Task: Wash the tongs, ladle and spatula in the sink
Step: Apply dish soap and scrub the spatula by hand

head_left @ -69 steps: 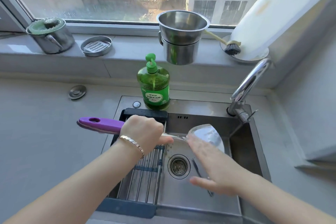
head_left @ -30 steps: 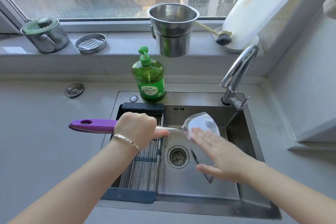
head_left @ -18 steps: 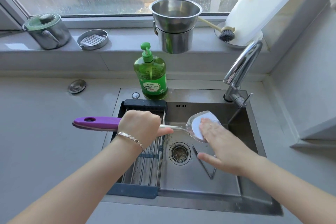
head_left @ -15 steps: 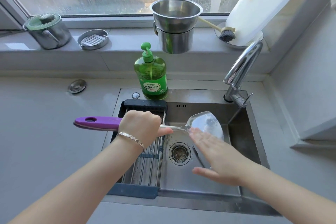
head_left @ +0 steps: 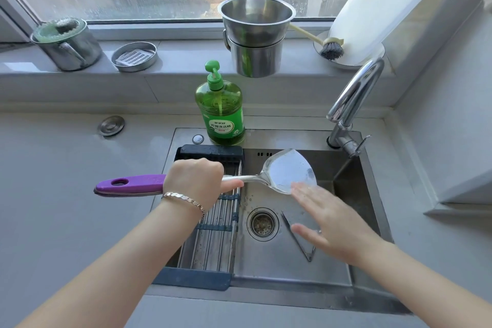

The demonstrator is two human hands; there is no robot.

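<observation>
Just above the sink [head_left: 343, 283], the left hand [head_left: 195, 181] clenches its grip round the spatula [head_left: 288, 170] where the purple handle meets the steel shaft, thumb lying along the shaft. The spatula is held level over the basin, handle pointing left past the sink's edge over the worktop [head_left: 66, 208], blade to the right with its wet, glinting face tilted up toward the camera. A bracelet [head_left: 183, 198] circles the left wrist.

The right hand [head_left: 332, 224] is released, fingers straight and spread, palm down; its fingertips [head_left: 298, 186] reach the near right edge of the blade, though whether they touch it or hover just off it cannot be told.

On the basin floor, just right of the drain [head_left: 262, 224], lie the tongs [head_left: 299, 241], their joined end toward the near side and partly hidden under the right hand. A roll-up drying rack [head_left: 213, 234] spans the left part of the sink.

Behind the sink stands a green soap bottle [head_left: 220, 112], and the tap [head_left: 351, 104] rises at the far right corner. On the windowsill [head_left: 181, 61] sit a lidded metal pot [head_left: 68, 44] at the left, a small round metal dish [head_left: 134, 56], two stacked steel containers [head_left: 255, 34], and a dish brush [head_left: 328, 48] resting on a plate beside a white board [head_left: 378, 2] that leans there.
</observation>
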